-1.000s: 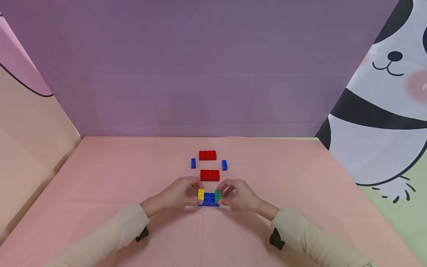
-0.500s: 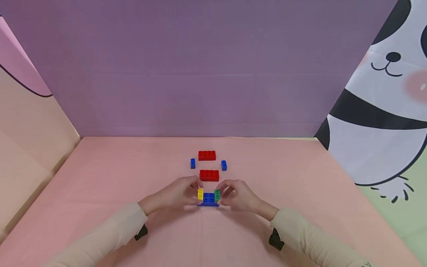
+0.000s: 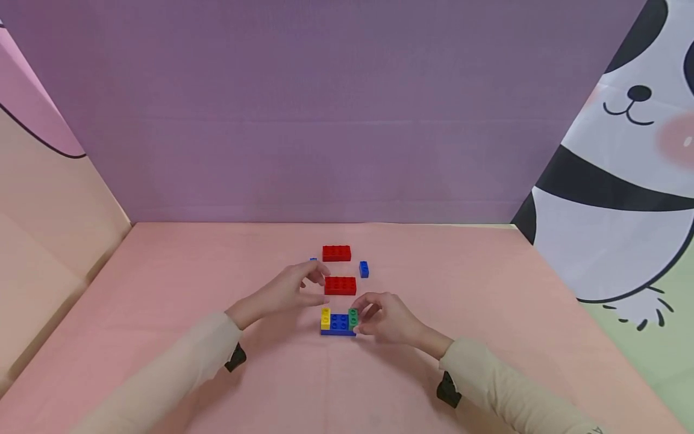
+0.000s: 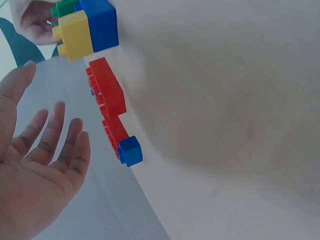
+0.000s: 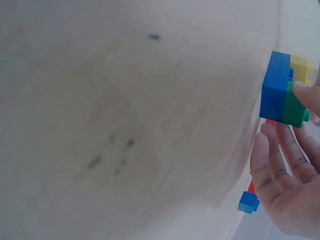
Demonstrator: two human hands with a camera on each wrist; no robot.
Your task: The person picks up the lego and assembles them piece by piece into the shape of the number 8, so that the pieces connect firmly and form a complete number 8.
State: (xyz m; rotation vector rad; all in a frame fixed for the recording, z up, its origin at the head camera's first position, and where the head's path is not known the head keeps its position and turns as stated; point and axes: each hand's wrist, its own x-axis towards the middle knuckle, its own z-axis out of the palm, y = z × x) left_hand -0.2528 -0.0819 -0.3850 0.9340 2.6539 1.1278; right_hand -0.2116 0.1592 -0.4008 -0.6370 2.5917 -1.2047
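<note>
A large blue brick [image 3: 339, 323] lies on the pink table, with a yellow brick [image 3: 325, 318] on its left end and a green brick [image 3: 353, 316] on its right end. My right hand [image 3: 391, 320] pinches the green brick between thumb and fingers. Beside the nearer red brick [image 3: 340, 286], my left hand [image 3: 287, 289] holds nothing. Its spread, relaxed fingers show in the left wrist view, apart from the yellow brick [image 4: 75, 36]. In the right wrist view, my thumb presses on the green brick [image 5: 294, 105].
Farther back lies a second red brick [image 3: 337, 253]. A small blue brick [image 3: 364, 269] is to its right; another small blue brick [image 3: 313, 259] on the left is mostly hidden behind my left hand. A purple wall [image 3: 325, 150] closes the table's far side.
My left hand has let go of the yellow brick and moved forward, up beside the nearer red brick. My right hand has stayed at the green brick.
</note>
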